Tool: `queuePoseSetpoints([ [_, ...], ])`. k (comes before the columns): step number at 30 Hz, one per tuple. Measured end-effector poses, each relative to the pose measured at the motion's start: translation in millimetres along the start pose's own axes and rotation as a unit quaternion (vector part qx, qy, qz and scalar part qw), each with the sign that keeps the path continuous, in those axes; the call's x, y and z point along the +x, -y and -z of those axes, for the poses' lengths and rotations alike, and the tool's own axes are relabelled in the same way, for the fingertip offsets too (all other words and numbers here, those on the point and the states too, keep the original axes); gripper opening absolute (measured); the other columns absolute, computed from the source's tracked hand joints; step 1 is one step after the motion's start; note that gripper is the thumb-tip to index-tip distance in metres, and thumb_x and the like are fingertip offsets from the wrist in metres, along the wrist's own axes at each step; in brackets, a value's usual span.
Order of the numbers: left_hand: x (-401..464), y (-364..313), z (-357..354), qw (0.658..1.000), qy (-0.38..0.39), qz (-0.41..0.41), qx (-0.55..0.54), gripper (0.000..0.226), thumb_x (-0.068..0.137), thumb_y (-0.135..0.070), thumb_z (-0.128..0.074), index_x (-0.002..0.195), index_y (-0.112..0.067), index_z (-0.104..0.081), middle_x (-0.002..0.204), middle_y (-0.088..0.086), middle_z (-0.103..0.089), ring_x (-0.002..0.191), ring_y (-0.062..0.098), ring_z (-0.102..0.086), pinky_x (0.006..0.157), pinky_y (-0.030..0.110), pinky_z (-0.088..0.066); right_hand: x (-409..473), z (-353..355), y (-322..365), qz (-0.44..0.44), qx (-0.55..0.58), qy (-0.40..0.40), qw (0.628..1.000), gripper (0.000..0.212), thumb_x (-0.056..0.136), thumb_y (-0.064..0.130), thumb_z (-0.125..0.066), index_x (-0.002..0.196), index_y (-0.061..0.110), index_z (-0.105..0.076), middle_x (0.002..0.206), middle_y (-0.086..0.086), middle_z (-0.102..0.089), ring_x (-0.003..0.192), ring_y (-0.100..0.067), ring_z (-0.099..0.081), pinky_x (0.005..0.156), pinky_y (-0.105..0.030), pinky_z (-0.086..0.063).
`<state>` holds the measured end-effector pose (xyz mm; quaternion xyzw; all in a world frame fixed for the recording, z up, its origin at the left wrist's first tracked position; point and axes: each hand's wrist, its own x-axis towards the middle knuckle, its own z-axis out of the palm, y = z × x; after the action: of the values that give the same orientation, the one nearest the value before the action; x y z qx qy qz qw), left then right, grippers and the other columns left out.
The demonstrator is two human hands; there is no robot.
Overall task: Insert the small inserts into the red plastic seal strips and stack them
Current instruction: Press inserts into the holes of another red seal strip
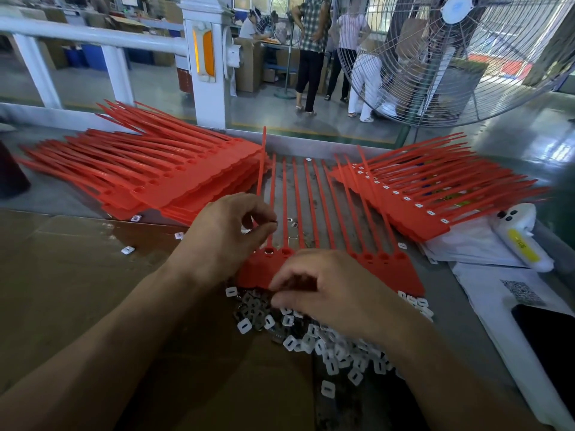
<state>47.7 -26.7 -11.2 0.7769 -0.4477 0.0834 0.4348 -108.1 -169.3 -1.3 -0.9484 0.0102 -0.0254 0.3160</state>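
A red strip of joined seals (401, 275) lies flat in front of me, its long tails (311, 200) pointing away. My left hand (224, 234) hovers over its left end, thumb and forefinger pinched on a small insert (273, 221) above a socket (269, 251). My right hand (329, 290) rests curled on the strip's near edge, fingertips in a heap of small white and dark inserts (329, 346); whether it holds one is hidden. A stack of red strips with empty sockets (174, 178) lies at the left. A stack with white inserts fitted (435, 194) lies at the right.
Brown cardboard (77, 290) covers the near left of the table, with a few stray inserts (127, 250) on it. White bags and a white bottle (522, 241) lie at the right, beside a dark phone (547, 337). A large fan (451, 57), a white railing and several people stand beyond.
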Motion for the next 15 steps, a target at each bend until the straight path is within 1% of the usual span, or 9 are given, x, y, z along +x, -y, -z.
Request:
queuePoseSetpoints([
  [2, 0.2, -1.0, -2.6, 1.000, 0.017, 0.009, 0.021, 0.009, 0.087, -0.023, -0.077, 0.090, -0.030, -0.072, 0.088, -0.017, -0.067, 0.086, 0.003, -0.062, 0.075, 0.024, -0.051, 1.7, -3.2, 5.5, 0.022, -0.045, 0.012, 0.999, 0.025, 0.086, 0.049, -0.078, 0.106, 0.033, -0.074, 0.095, 0.020, -0.061, 0.090, 0.003, -0.059, 0.075, -0.016, -0.046],
  [4, 0.7, -3.6, -4.8, 0.999, 0.030, 0.004, 0.035, 0.007, 0.087, -0.024, -0.076, 0.090, -0.028, -0.072, 0.090, -0.015, -0.067, 0.087, 0.004, -0.061, 0.078, 0.029, -0.051, 2.8, -6.7, 9.4, 0.037, -0.085, 0.016, 0.996, 0.037, 0.082, 0.060, -0.076, 0.109, 0.036, -0.071, 0.095, 0.020, -0.057, 0.090, 0.003, -0.055, 0.071, -0.015, -0.040],
  [6, 0.1, -7.1, -7.3, 0.999, 0.036, 0.000, 0.039, 0.006, 0.087, -0.023, -0.077, 0.090, -0.026, -0.073, 0.091, -0.014, -0.067, 0.086, 0.004, -0.060, 0.079, 0.031, -0.051, 4.1, -10.8, 12.3, 0.052, -0.109, 0.017, 0.993, 0.039, 0.080, 0.063, -0.075, 0.109, 0.038, -0.069, 0.094, 0.021, -0.054, 0.091, 0.004, -0.052, 0.072, -0.015, -0.037],
  [9, -1.8, -11.3, -11.7, 0.998, 0.055, 0.002, 0.037, 0.008, 0.086, -0.020, -0.079, 0.093, -0.022, -0.074, 0.093, -0.011, -0.066, 0.088, 0.010, -0.059, 0.085, 0.037, -0.048, 5.6, -14.6, 14.9, 0.063, -0.101, 0.010, 0.993, 0.026, 0.085, 0.053, -0.076, 0.102, 0.035, -0.069, 0.096, 0.020, -0.056, 0.091, 0.002, -0.053, 0.073, -0.014, -0.039],
  [11, -2.3, -12.6, -14.0, 0.997, 0.067, 0.009, 0.047, 0.009, 0.087, -0.023, -0.078, 0.095, -0.021, -0.075, 0.095, -0.011, -0.065, 0.091, 0.013, -0.058, 0.090, 0.041, -0.047, 5.6, -15.1, 15.7, 0.065, -0.091, 0.004, 0.994, 0.016, 0.088, 0.044, -0.076, 0.099, 0.034, -0.070, 0.096, 0.020, -0.058, 0.092, 0.002, -0.055, 0.075, -0.013, -0.040],
  [15, -2.0, -12.3, -16.6, 0.993, 0.098, 0.023, 0.068, 0.012, 0.088, -0.030, -0.076, 0.097, -0.021, -0.076, 0.097, -0.005, -0.066, 0.097, 0.016, -0.056, 0.093, 0.043, -0.044, 5.1, -14.8, 13.8, 0.064, -0.059, 0.000, 0.996, 0.006, 0.093, 0.032, -0.074, 0.098, 0.032, -0.072, 0.096, 0.020, -0.062, 0.091, 0.003, -0.058, 0.075, -0.012, -0.043],
])
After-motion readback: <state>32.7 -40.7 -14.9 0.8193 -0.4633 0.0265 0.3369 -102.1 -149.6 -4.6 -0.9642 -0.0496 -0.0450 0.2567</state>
